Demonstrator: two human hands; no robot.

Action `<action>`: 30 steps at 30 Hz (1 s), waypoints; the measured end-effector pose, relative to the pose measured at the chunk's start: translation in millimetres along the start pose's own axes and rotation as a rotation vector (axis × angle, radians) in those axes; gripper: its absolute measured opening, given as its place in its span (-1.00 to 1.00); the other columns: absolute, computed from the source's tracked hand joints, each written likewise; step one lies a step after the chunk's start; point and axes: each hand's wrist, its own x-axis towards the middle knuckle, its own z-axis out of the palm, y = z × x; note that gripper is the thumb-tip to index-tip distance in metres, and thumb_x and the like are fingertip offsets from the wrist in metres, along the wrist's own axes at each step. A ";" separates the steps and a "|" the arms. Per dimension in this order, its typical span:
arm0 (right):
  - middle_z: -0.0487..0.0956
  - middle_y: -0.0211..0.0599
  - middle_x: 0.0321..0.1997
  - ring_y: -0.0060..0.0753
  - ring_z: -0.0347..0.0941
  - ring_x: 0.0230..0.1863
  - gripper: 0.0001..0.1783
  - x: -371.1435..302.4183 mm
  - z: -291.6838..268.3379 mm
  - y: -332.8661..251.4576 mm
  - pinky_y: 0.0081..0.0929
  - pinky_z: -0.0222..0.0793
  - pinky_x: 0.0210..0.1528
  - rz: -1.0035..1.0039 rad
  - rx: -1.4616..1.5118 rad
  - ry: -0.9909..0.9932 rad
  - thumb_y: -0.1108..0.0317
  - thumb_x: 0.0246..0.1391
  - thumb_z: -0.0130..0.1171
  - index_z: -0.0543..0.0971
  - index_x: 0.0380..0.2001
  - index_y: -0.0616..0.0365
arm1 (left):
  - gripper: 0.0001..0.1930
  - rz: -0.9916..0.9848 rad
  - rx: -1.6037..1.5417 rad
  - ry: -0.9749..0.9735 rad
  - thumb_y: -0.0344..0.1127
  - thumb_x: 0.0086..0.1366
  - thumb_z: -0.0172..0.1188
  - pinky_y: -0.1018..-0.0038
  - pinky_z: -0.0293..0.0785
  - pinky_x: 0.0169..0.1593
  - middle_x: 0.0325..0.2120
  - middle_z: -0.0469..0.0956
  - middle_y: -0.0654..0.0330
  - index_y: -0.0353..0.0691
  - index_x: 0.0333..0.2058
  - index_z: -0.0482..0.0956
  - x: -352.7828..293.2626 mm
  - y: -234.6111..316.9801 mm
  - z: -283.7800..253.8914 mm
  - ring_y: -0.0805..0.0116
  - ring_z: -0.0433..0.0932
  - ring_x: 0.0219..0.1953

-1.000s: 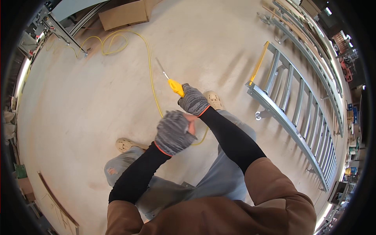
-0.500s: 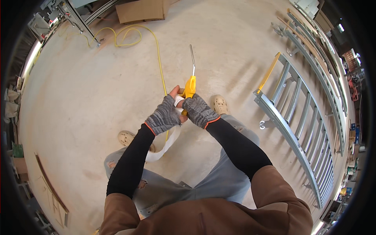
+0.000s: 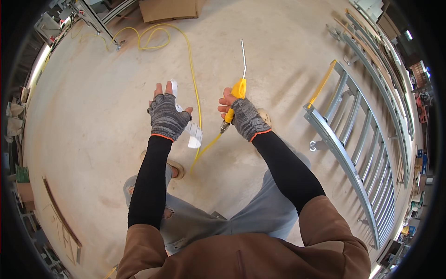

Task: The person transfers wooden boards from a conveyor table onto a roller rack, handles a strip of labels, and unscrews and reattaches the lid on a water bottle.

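My right hand (image 3: 244, 114), in a grey fingerless glove, is closed around a yellow air blow gun (image 3: 239, 89). Its thin bent metal nozzle points away from me, and a metal coupling joins its lower end to a yellow air hose (image 3: 212, 142). To the left, my gloved left hand (image 3: 169, 114) has its fingers stretched and its thumb apart. A white paper-like strip (image 3: 192, 134) with faint marks runs beside that hand, from near the fingertips to below the thumb. Part of the strip is hidden behind the hand, so any contact with the palm does not show.
The hose loops across the concrete floor toward a metal frame (image 3: 100, 29) at the far left. A cardboard box (image 3: 168, 10) stands at the top. On the right lies a ladder-like metal roller frame (image 3: 346, 156), with long rails beyond it. A brown strip (image 3: 60, 209) lies lower left.
My hands have moved apart, the left one leftward with its fingers spreading. The blow gun has shifted right and slightly away in my right hand. The white strip now lies beside my left hand.
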 end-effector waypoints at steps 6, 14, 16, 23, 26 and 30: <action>0.43 -0.29 -0.26 -0.40 0.36 -0.21 -0.31 -11.0 18.4 5.8 -0.49 0.33 -0.16 -0.126 -0.324 -0.118 -0.26 0.06 0.05 0.38 -0.08 0.19 | -0.18 0.361 -0.455 -0.134 -0.39 0.02 0.27 0.32 0.31 0.13 0.08 0.29 -0.02 -0.30 0.24 0.06 -39.6 67.1 23.0 0.12 0.35 0.08; 0.48 -0.10 -0.10 -0.02 0.40 -0.02 -0.32 -2.8 -66.1 -14.5 -0.03 0.23 0.08 -0.355 -1.761 -0.072 -0.15 -0.07 0.19 0.43 0.05 0.03 | -0.60 -0.055 -0.726 -0.618 -0.01 0.26 0.10 0.43 0.43 -0.26 -0.50 0.53 0.12 -0.30 -0.23 0.51 -2.7 45.9 -10.4 0.27 0.51 -0.44; 0.46 -0.11 -0.06 -0.05 0.38 0.01 -0.35 1.4 -87.6 -26.1 0.02 0.20 0.10 -0.310 -1.917 -0.026 -0.11 -0.08 0.20 0.43 0.03 0.02 | -0.45 -0.059 -0.965 -0.775 0.18 0.29 -0.04 0.50 0.43 -0.37 -0.58 0.51 0.20 -0.31 -0.32 0.51 -8.3 46.1 -25.5 0.43 0.49 -0.55; 0.43 -0.16 -0.07 -0.08 0.32 0.09 -0.52 0.8 -158.0 -8.0 0.08 0.06 0.23 -0.450 -2.116 0.049 0.06 -0.12 0.20 0.49 -0.11 0.02 | -0.28 -0.081 -0.919 -1.239 0.36 0.25 -0.21 0.53 0.38 -0.56 -0.76 0.42 0.29 -0.29 -0.51 0.50 -17.0 64.7 -46.3 0.52 0.40 -0.72; 0.43 -0.19 -0.06 -0.12 0.30 0.11 -0.54 2.4 -156.0 0.7 0.06 0.01 0.27 -0.269 -2.221 -0.058 0.13 -0.15 0.20 0.51 -0.11 0.01 | -0.30 0.011 -0.854 -1.164 0.36 0.26 -0.25 0.62 0.23 -0.73 -0.77 0.44 0.23 -0.25 -0.50 0.47 -19.6 58.4 -34.7 0.55 0.36 -0.77; 0.44 -0.19 -0.08 -0.13 0.33 0.07 -0.54 2.1 -150.7 13.1 0.05 0.04 0.25 -0.306 -2.310 -0.154 0.15 -0.19 0.22 0.52 -0.13 0.00 | -0.32 -0.020 -0.951 -1.261 0.37 0.23 -0.22 0.64 0.22 -0.73 -0.75 0.46 0.27 -0.22 -0.49 0.47 -22.8 56.7 -64.2 0.58 0.38 -0.74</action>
